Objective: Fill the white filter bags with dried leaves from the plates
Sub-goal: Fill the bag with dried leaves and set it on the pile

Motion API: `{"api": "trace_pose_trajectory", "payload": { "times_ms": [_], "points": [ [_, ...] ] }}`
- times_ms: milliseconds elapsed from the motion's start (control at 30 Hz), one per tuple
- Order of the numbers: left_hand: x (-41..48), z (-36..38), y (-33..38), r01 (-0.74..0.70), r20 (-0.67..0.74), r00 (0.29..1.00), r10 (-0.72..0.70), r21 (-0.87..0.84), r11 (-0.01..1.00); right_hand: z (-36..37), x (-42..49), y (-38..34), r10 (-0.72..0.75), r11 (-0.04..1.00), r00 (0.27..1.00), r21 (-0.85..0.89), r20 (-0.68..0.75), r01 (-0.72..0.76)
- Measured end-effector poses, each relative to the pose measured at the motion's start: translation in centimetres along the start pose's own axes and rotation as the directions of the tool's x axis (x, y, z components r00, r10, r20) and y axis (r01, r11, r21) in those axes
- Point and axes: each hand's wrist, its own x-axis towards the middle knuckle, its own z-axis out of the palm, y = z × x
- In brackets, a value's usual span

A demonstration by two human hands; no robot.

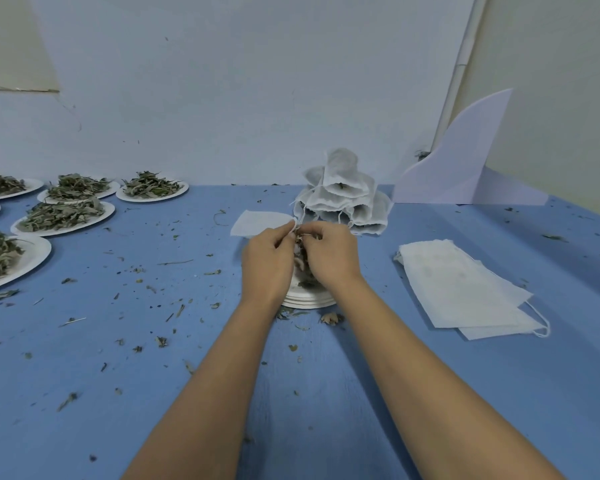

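My left hand (pixel 267 261) and my right hand (pixel 333 254) meet over a stack of white plates (pixel 309 301) in the middle of the blue table. Together they pinch the top of a white filter bag (pixel 300 252) with dried leaves showing in it; the hands hide most of the bag. Behind them rises a pile of filled filter bags (pixel 343 192). A flat empty bag (pixel 257 223) lies just left of that pile. A stack of empty filter bags (pixel 465 289) lies to the right. Several plates of dried leaves (pixel 63 216) stand at the left.
Loose leaf bits (pixel 160 341) are scattered over the blue table (pixel 153 393). A bent white sheet (pixel 465 168) stands at the back right against the wall. The wall runs close behind the plates and the bag pile.
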Motion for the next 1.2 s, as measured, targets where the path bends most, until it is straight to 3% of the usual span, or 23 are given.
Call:
{"api": "trace_pose_trajectory", "payload": {
  "times_ms": [100,267,400,567,800,967,1200],
  "points": [
    [0.0,-0.1,-0.2,-0.019,0.011,1.000,0.017,0.136,0.991,-0.1,0.3,-0.4,0.132,0.982,0.988,0.126,0.083,-0.141],
    [0.2,-0.1,0.2,-0.052,0.080,0.996,0.037,0.194,0.980,0.0,0.3,-0.5,0.178,0.946,0.981,0.259,0.079,-0.193],
    [0.4,-0.5,0.0,-0.052,0.164,0.986,0.022,0.181,0.982,0.1,1.0,-0.3,0.245,0.837,0.969,0.495,0.043,-0.234],
    [0.3,-0.3,0.2,-0.099,0.166,0.984,0.067,0.196,0.976,0.0,1.4,-0.6,0.322,0.737,0.946,0.614,0.047,-0.282],
    [0.3,-0.2,0.3,-0.106,0.024,0.994,0.103,0.214,0.971,0.2,1.3,-0.5,0.256,0.789,0.967,0.579,-0.001,-0.209],
    [0.2,0.0,0.1,-0.133,-0.061,0.987,0.150,0.231,0.964,0.0,0.7,-0.5,0.269,0.838,0.963,0.488,0.021,-0.245],
    [0.1,-0.2,0.0,-0.128,-0.108,0.982,0.153,0.209,0.970,-0.2,1.0,-0.7,0.299,0.819,0.954,0.509,0.013,-0.264]
  ]
}}
